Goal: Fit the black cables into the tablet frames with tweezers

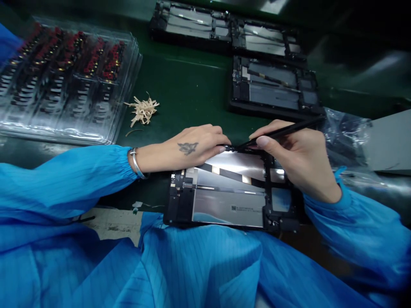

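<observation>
An opened tablet lies in front of me with its silver inner plate, dark ribbon cables and black frame exposed. My left hand reaches over its far left part, thumb and forefinger closed together at the far edge. A tiny dark part shows at those fingertips, too small to name. My right hand comes in over the tablet's right side and grips black tweezers like a pen. The tweezers slant down to the left, and their tips meet the tablet's far edge close to my left fingertips.
Three more opened tablets sit at the back. At left, clear plastic trays hold red-and-black circuit parts. A heap of pale strips lies beside them on the green mat. Clear plastic wrap and a white box are at right.
</observation>
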`<state>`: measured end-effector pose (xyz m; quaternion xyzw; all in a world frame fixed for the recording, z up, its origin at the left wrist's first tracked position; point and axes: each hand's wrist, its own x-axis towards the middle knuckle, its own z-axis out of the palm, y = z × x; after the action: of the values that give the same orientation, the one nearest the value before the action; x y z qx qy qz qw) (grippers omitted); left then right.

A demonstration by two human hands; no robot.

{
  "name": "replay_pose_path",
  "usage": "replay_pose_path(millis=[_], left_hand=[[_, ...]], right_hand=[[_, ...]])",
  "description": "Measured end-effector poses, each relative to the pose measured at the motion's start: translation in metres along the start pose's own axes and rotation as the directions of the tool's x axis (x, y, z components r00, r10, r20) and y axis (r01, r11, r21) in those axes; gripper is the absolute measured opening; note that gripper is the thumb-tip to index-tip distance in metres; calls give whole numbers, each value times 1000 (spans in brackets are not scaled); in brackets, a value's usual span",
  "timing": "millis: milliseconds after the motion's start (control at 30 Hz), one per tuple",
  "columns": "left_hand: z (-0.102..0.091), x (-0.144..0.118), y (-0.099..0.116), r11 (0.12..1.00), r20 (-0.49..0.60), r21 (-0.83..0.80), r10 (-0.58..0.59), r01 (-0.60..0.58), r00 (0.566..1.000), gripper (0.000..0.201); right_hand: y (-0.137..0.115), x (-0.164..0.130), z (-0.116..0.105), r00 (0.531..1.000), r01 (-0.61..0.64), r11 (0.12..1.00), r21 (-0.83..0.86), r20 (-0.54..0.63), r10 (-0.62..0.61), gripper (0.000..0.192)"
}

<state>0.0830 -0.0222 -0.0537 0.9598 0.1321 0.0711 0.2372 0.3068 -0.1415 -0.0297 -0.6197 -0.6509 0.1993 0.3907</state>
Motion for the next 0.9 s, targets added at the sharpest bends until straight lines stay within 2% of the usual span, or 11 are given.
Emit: replay_pose_path(millis=[567,733,833,900], left_hand=[[-1,0,-1,1000,-11,10,14,-14,1000,39],[2,1,-5,999,-21,14,35,-35,999,38],[2,-1,1,998,-15,58,19,-19,1000,37],[-4,-4,5,992,25,121,41,-43,999,39]], right_hand=[[-1,2,0,999,26,1000,-18,34,-25,17],[0,5,1,998,-62,998,27,21,62,18],[5,2,0,992,-122,987,103,-24,125,16],[11,-3,0,991,-93,985,143,-80,105,12]])
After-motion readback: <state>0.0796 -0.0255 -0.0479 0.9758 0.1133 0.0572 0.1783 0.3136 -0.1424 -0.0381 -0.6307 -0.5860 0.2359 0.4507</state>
